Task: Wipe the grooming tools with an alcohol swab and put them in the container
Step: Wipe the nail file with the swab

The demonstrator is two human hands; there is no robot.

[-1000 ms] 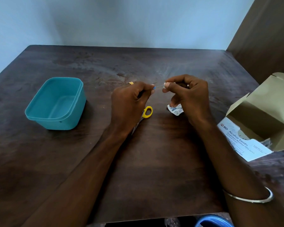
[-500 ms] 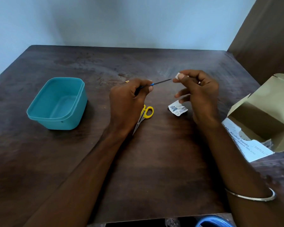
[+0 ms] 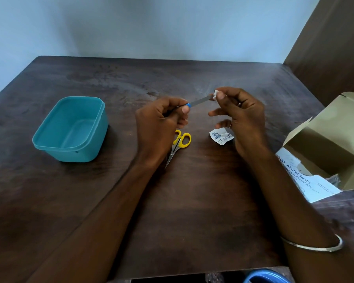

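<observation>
So compared with half a second back, not much has shifted: the right hand point(image 3: 239, 117) has the swab point(image 3: 215, 94) right at the far tip of the nail file point(image 3: 199, 100), about where it was, whereas a second ago it was pinched close to the blue handle end, so the stroke has run outward along the blade. Going from near to far: the yellow-handled scissors point(image 3: 177, 147) lie flat on the table point(image 3: 192, 211) just under the left hand point(image 3: 161, 123), untouched as far as I can tell, and the torn swab wrapper point(image 3: 221, 136) lies beside them under the right hand. The open box of alcohol swabs point(image 3: 327, 152) is off to the right. Then the hands themselves: left fingers curled round the file's blue handle, holding it up off the table, pointing up and right; right thumb and forefinger pinching the little white swab at the file's tip, other fingers loosely spread. The teal container point(image 3: 70, 129) is well to the left with nothing visible inside. My read: file nearly wiped, nothing binned yet, scissors not done.
</observation>
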